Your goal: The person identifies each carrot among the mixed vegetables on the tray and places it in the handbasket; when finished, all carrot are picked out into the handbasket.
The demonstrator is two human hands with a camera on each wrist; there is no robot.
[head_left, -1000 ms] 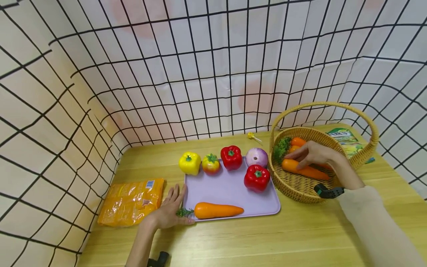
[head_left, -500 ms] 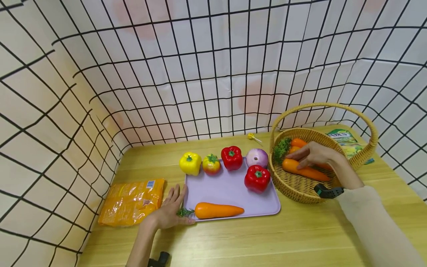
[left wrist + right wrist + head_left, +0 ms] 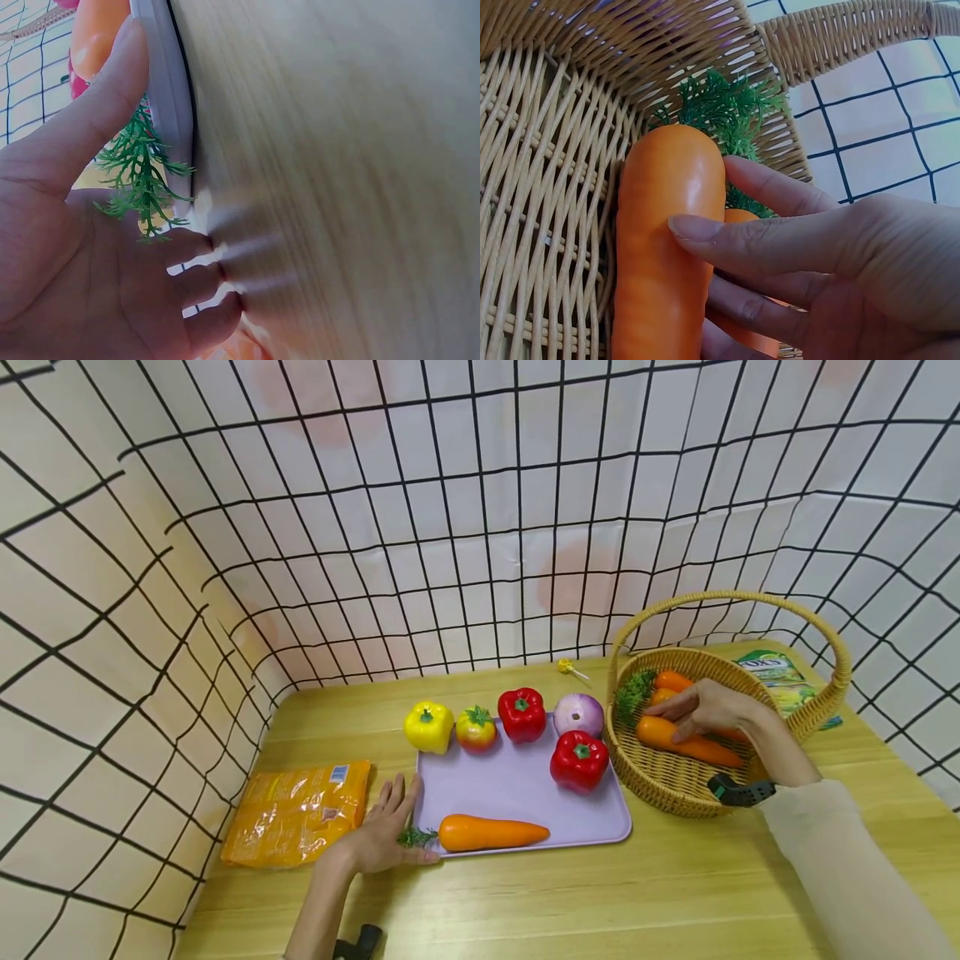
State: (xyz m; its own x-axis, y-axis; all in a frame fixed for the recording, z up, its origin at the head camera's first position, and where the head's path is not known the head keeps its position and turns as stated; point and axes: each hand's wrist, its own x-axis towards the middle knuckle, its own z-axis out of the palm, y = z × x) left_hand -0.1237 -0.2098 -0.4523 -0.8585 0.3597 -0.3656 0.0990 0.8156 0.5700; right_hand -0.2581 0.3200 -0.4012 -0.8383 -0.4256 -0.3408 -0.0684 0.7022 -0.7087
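In the head view, the left hand [image 3: 382, 835] rests with spread fingers at the left edge of the lilac tray [image 3: 510, 785], beside the green leaves of a carrot [image 3: 491, 832] lying along the tray's front. Its thumb lies against the tray rim [image 3: 169, 90] in the left wrist view. Inside the wicker basket [image 3: 660, 789], the right hand [image 3: 708, 706] has its thumb on top of the nearest carrot [image 3: 686, 741] and its fingers along the far side. The right wrist view shows that carrot [image 3: 667, 240] between thumb and fingers, with other carrots partly hidden behind the hand.
At the tray's back are a yellow pepper [image 3: 428, 727], a red-yellow tomato-like fruit [image 3: 476, 729], red peppers [image 3: 521, 715] [image 3: 578, 761] and a purple onion [image 3: 578, 716]. An orange packet [image 3: 296, 814] lies left, a green packet [image 3: 783, 681] behind the basket, whose handle [image 3: 731, 596] arches up.
The right hand and the carrot under its thumb have shifted very slightly to the right in the basket. The left hand has stayed at the tray's edge.
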